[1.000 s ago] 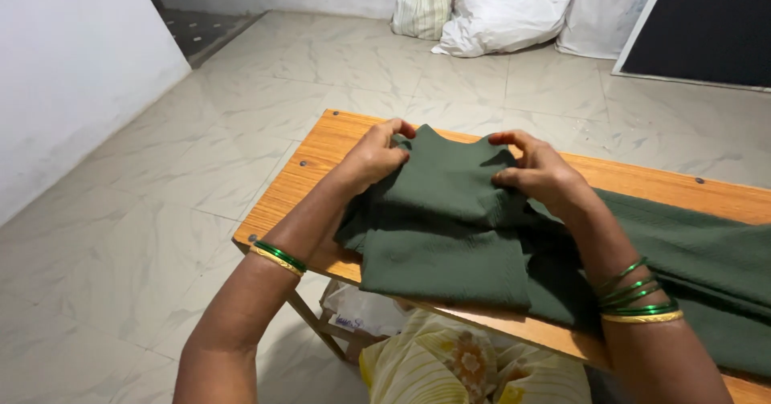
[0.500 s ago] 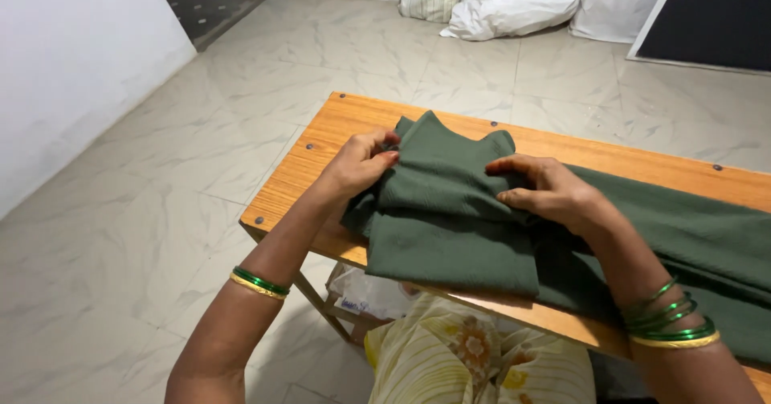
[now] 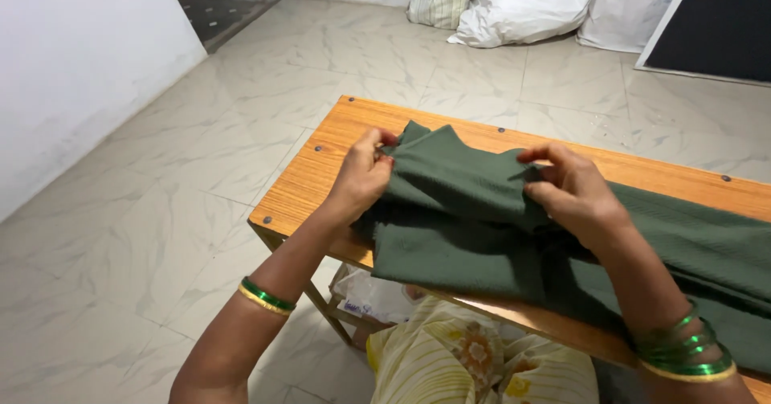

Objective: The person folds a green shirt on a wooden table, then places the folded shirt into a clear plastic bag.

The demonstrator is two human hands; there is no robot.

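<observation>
mid-fold: left hand (image 3: 363, 181) and right hand (image 3: 572, 192) pinching green cloth (image 3: 474, 227) edge on bench (image 3: 321, 171); probably needs corners matched next.

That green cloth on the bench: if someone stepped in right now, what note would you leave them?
Left hand: pinching the near-left corner of the green cloth, raised.
Right hand: pinching the top fold further right.
The cloth lies on the wooden bench, its left end folded into layers, the rest trailing off right.
Done: some folds at the left end.
Left: the long unfolded stretch to the right.
</observation>
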